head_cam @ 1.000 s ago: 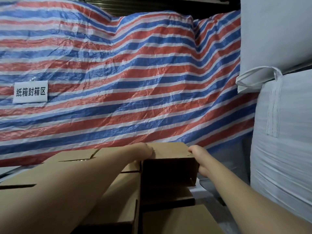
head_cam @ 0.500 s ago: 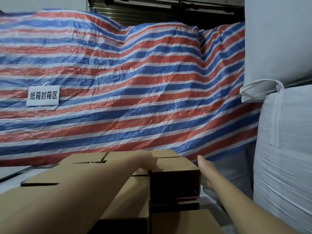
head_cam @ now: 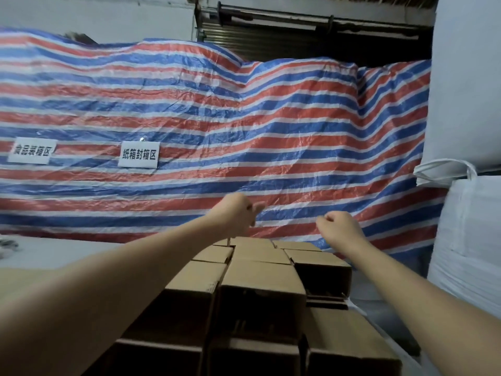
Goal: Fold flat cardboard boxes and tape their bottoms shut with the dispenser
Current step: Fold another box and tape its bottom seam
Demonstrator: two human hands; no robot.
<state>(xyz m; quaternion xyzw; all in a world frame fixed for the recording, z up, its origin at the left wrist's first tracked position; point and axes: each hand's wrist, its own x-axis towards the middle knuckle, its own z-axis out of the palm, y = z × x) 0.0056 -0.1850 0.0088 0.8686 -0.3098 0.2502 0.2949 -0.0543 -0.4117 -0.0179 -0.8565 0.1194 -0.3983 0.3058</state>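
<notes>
Both arms reach forward over a stack of folded cardboard boxes (head_cam: 260,283), and neither hand touches it. The left hand (head_cam: 238,213) hangs above the far end of the stack with its fingers curled downward and holding nothing; one fingertip sticks out toward the right. The right hand (head_cam: 340,227) is just to the right of it, well apart from the left, fingers drawn in to a loose fist and also holding nothing. Motion blur softens both hands, so how tightly the fingers are curled is hard to say.

The boxes are brown and stand in close rows that run from the near bottom edge of the view away toward the far side. Their top faces are closed, and the near faces of several are dark and open. At the right edge of the stack one box (head_cam: 322,275) sits a little lower than its neighbours and shows a dark side wall.

Behind the stack hangs a tarp (head_cam: 244,126) striped in red, blue and white, covering almost the whole width of the view. Two white signs with black characters are fixed to it on the left: one (head_cam: 139,157) nearer the middle, the other (head_cam: 32,151) close to the left edge. On the right stand big white woven sacks (head_cam: 471,240), one above another, with a white strap loop between them. Above the tarp, dark metal bars (head_cam: 311,20) run across.
</notes>
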